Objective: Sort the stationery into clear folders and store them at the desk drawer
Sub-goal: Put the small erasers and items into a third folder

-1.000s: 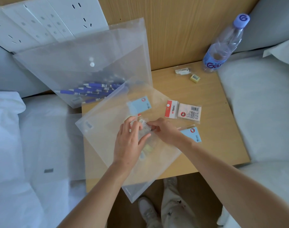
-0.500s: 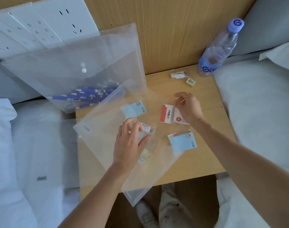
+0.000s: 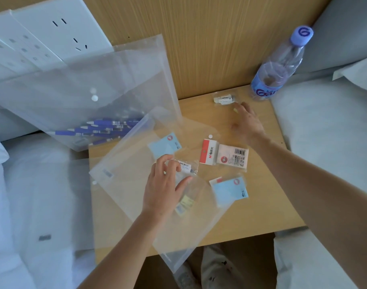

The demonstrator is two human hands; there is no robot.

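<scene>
A clear folder (image 3: 134, 190) lies on the wooden bedside table (image 3: 255, 215). My left hand (image 3: 164, 186) grips its upper sheet at the opening. Inside are a blue sticky-note pad (image 3: 164, 143), a small wrapped packet (image 3: 185, 166) and yellow pieces (image 3: 185, 203). My right hand (image 3: 248, 123) is open, its fingertips over a small yellow eraser (image 3: 234, 110) beside a wrapped eraser (image 3: 224, 99). On the table lie a red-and-white pack (image 3: 208, 152), a white eraser pack (image 3: 233, 157) and a second blue pad (image 3: 229, 189). Another clear folder (image 3: 90, 86) with blue pens (image 3: 103, 130) leans on the wall.
A water bottle (image 3: 278, 65) with a purple cap stands at the table's back right corner. White wall sockets (image 3: 42, 38) are at the upper left. White bedding (image 3: 32, 195) flanks the table on both sides. My legs and shoes show below the table's front edge.
My right hand left the folder opening and moved to the back of the table, past the red-and-white pack, to the yellow eraser. My left hand stayed on the folder.
</scene>
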